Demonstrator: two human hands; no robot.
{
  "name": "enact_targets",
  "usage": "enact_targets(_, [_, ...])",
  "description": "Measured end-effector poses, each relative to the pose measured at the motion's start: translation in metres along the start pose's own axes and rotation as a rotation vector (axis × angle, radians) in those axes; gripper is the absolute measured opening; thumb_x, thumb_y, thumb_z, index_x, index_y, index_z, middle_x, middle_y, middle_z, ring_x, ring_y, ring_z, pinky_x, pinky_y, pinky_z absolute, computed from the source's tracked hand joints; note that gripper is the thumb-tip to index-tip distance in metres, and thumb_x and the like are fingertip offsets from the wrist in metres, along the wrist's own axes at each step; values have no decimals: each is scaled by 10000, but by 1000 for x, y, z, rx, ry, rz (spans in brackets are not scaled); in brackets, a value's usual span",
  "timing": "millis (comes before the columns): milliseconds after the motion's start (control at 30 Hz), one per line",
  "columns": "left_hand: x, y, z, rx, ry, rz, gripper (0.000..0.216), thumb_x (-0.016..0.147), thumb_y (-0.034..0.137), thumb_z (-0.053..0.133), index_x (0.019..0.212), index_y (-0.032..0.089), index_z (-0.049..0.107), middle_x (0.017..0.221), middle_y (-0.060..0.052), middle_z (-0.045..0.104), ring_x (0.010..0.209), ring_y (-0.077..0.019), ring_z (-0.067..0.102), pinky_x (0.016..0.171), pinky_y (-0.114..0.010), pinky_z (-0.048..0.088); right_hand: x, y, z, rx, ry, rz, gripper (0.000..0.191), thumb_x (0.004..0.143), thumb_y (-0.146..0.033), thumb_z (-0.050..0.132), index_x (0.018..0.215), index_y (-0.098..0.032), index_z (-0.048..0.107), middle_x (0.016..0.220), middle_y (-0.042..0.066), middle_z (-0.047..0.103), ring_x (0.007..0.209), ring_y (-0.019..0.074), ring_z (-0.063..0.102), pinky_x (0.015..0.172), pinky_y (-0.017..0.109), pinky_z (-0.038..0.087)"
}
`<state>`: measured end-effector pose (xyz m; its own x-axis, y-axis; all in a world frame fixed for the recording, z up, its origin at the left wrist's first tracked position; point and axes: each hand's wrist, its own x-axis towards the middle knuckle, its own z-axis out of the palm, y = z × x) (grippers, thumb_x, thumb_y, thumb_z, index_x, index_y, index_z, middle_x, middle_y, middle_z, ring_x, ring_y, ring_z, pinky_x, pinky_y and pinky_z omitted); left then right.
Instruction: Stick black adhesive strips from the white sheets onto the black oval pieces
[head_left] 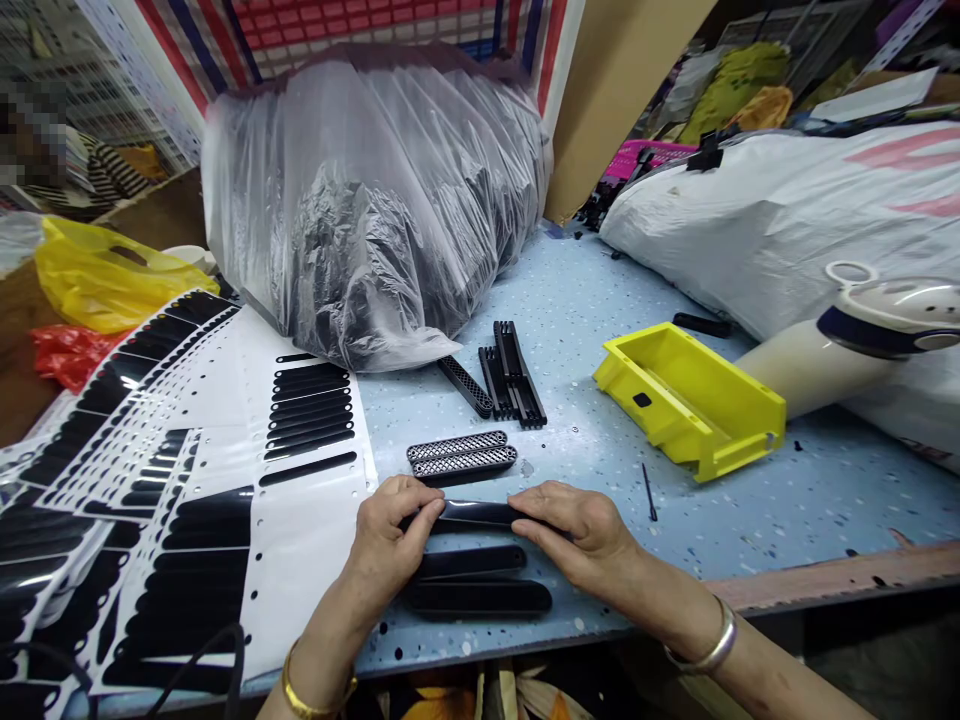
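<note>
A long black glossy strip-shaped piece (480, 513) lies level between both hands. My left hand (394, 530) pinches its left end between thumb and fingers. At the other end, my right hand (577, 525) has thumb and fingers closed on it. Just beyond are two black pieces with lattice faces (463, 455), side by side. Nearer to me on the table lie a narrow black piece (472, 562) and a wider smooth black piece (480, 598). White sheets (307, 540) of black strip stickers (311, 410) spread out on the left.
A large plastic bag (390, 190) of dark contents stands at the back. More black pieces (514, 375) are stacked before it. A yellow bin (690, 400), a cream bottle (817, 365) and a white sack (750, 230) are on the right. The table edge (832, 578) is near me.
</note>
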<state>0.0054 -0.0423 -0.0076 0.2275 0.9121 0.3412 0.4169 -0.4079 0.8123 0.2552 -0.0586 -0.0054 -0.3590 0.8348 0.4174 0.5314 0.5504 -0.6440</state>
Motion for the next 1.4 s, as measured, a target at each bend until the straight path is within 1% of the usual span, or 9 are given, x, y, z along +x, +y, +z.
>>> enact_targets(200, [1,1,-1,5,-5,8,170,865,160,603,821,213,758,754,-39,722,720,-173,676,636,-280,551,-2,-4,-4,0,-35,-3,213,936,-210,582,1092,-211,727,937,62,767,855,189,717,780,342,616])
enact_targets(567, [0,0,0,-5,3,6,157,868,169,615,819,210,758,751,-38,709,709,-165,666,631,-273,542,-5,-7,-4,-31,-12,-11,221,968,-237,553,1108,-167,709,936,83,761,841,193,718,764,336,626])
enact_targets(700, [0,1,0,-4,-3,3,160,867,168,612,808,207,755,744,-38,709,704,-165,666,627,-275,541,-5,-4,-7,-31,16,-8,214,967,-249,554,1095,-179,711,930,76,768,818,190,734,743,316,630])
enact_targets(867, [0,0,0,13,-1,6,159,860,172,611,792,208,750,735,-34,710,701,-167,667,627,-281,540,-4,0,-29,-94,152,129,171,931,-233,586,1020,-201,728,906,67,778,768,194,746,677,288,623])
enact_targets(967, [0,-1,-1,35,-14,-2,166,861,176,601,793,212,749,744,-35,720,709,-173,671,636,-289,540,-7,-1,-36,-93,150,187,150,912,-255,596,902,-207,738,790,47,763,671,181,722,598,273,599])
enact_targets(1067, [0,-1,-2,56,-22,-12,171,861,184,595,799,216,751,765,-38,733,731,-180,677,657,-295,540,-11,-4,-32,-46,73,259,151,879,-313,628,867,-204,731,744,43,743,638,177,701,567,267,579])
enact_targets(1200, [0,-2,-1,78,-24,-17,173,865,207,591,810,219,755,782,-38,741,747,-186,684,681,-303,538,-13,-11,-21,16,27,306,164,842,-323,669,931,-193,714,772,49,720,663,176,678,592,277,566])
enact_targets(1300, [-1,-4,0,89,-14,-14,164,866,229,597,858,214,760,817,-46,748,780,-197,694,711,-318,546,-11,-14,-12,-6,20,300,195,853,-353,672,944,-184,704,754,40,683,646,164,645,596,274,534])
enact_targets(1400, [-2,-6,1,98,1,-9,135,819,249,664,899,202,761,828,-53,745,768,-204,697,705,-322,549,-6,-13,-1,-85,14,305,263,849,-433,677,929,-183,700,718,21,644,592,148,584,564,265,471])
